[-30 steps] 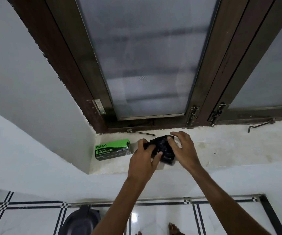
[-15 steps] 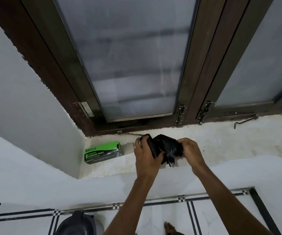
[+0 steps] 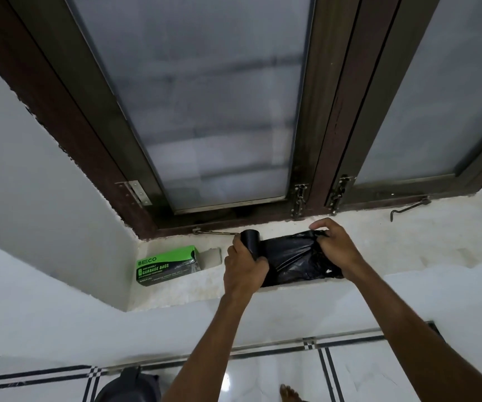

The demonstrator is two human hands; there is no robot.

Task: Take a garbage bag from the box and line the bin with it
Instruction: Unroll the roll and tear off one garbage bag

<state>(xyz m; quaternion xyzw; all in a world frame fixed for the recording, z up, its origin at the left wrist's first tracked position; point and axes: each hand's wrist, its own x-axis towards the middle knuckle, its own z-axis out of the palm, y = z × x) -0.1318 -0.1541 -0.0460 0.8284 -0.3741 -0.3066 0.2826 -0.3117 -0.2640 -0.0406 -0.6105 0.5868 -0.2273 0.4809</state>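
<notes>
A green and black garbage bag box lies on the white window sill, its right end flap open. To its right, my left hand grips a black roll of garbage bags. A black garbage bag stretches from the roll to my right hand, which clutches its bunched loose end. Both hands hover just above the sill's front part. At the bottom edge, on the floor, the dark bin shows only its top.
Closed frosted windows in a dark wooden frame stand right behind the sill, with latches and a metal hook at their base. White walls close in on the left. Below is a glossy tiled floor with a bare foot.
My hands have pulled apart: the left now holds the roll upright while the right has drawn the bag out to the right. The bunched bag has stretched into a sheet.
</notes>
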